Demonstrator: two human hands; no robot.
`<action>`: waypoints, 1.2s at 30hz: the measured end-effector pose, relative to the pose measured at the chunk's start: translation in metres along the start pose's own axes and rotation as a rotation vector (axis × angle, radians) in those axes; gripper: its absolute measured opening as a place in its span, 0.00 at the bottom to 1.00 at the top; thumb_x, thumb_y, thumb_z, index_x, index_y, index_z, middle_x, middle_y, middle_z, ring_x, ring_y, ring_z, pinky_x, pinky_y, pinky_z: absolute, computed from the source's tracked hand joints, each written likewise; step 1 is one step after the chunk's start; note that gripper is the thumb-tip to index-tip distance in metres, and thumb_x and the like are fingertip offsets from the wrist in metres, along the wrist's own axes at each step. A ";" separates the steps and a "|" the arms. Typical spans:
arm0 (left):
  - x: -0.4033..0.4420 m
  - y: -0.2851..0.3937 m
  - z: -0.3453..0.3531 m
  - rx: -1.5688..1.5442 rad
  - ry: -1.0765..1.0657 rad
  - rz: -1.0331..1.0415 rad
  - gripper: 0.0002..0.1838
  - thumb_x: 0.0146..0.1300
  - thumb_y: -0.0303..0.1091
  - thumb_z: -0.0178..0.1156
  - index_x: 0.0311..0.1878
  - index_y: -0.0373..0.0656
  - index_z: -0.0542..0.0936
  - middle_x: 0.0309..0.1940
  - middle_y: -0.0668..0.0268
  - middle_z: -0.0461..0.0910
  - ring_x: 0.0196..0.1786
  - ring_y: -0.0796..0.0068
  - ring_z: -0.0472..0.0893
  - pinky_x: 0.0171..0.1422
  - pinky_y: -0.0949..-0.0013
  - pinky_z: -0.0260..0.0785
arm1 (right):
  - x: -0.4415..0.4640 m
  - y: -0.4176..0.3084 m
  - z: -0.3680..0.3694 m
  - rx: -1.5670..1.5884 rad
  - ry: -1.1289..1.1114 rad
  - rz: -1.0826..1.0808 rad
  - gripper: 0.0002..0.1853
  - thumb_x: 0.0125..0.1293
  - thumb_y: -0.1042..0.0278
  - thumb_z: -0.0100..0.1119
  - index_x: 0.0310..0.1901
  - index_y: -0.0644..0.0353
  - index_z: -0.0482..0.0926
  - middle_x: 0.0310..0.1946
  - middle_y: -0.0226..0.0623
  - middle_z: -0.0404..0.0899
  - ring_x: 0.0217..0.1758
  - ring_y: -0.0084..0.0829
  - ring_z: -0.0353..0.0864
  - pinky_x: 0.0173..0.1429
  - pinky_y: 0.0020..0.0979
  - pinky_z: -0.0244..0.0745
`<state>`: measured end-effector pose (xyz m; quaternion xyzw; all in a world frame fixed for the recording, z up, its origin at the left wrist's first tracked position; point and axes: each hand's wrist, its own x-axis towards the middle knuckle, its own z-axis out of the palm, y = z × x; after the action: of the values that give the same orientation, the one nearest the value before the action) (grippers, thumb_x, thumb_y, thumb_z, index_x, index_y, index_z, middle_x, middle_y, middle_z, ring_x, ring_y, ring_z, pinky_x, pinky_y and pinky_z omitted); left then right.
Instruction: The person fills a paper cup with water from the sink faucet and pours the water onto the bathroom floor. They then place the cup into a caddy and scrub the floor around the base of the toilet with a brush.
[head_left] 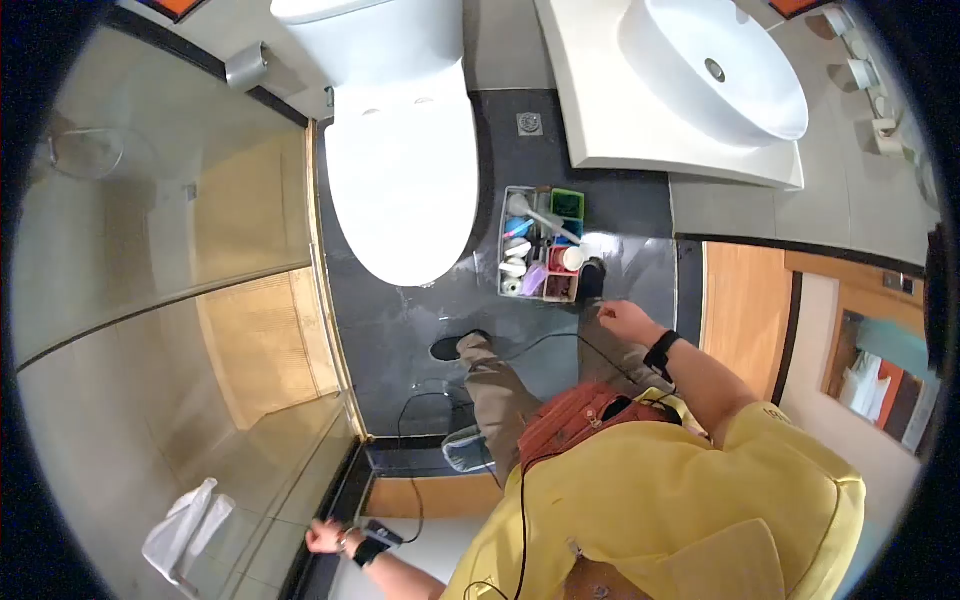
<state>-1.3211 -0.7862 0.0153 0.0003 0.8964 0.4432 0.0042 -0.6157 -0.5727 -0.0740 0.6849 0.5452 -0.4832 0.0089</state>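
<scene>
My right hand (628,323) hangs over my right leg with its fingers curled closed, and nothing shows in it. Just beyond it on the dark floor stands a divided caddy (503,240). Inside are a white long-handled brush (548,217), several white bottles (514,268), a purple item (534,279) and a white-and-red round container (568,259). Far out to the left, my left hand (325,537) is closed beside the dark lower frame of the glass partition. Whether it touches the frame I cannot tell. A dark phone-like device (383,533) with a cable sits by that wrist.
A white toilet (404,185) with its lid down stands ahead, left of the caddy. The sink counter (640,150) juts out at the right, its basin (715,70) on top. Glass shower panels (180,250) line the left. A floor drain (529,124) lies between toilet and counter.
</scene>
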 end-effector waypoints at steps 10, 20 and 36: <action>-0.447 -0.105 0.067 0.156 -0.966 -0.160 0.10 0.54 0.31 0.60 0.37 0.42 0.72 0.27 0.67 0.74 0.28 0.75 0.73 0.34 0.72 0.70 | 0.003 0.206 -0.136 -0.026 -0.005 0.090 0.12 0.54 0.64 0.54 0.35 0.65 0.77 0.26 0.38 0.80 0.28 0.30 0.79 0.35 0.30 0.73; -0.599 -0.167 -0.003 0.802 -1.511 -0.351 0.28 0.51 0.53 0.60 0.44 0.34 0.75 0.40 0.50 0.79 0.44 0.52 0.78 0.49 0.59 0.69 | -0.044 0.188 -0.140 -0.312 -1.043 0.409 0.15 0.57 0.59 0.56 0.25 0.63 0.78 0.22 0.39 0.79 0.24 0.31 0.78 0.30 0.32 0.72; -0.584 -0.181 -0.086 0.250 -1.463 -0.343 0.11 0.55 0.37 0.59 0.39 0.42 0.75 0.29 0.60 0.78 0.31 0.64 0.78 0.36 0.65 0.69 | -0.138 0.078 -0.168 -0.605 -1.235 0.091 0.08 0.53 0.73 0.51 0.21 0.61 0.64 0.15 0.30 0.60 0.23 0.24 0.58 0.26 0.30 0.58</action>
<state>-0.7367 -0.9676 -0.0721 0.1550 0.6963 0.2183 0.6659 -0.4385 -0.6161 0.0679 0.2738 0.5217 -0.6109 0.5289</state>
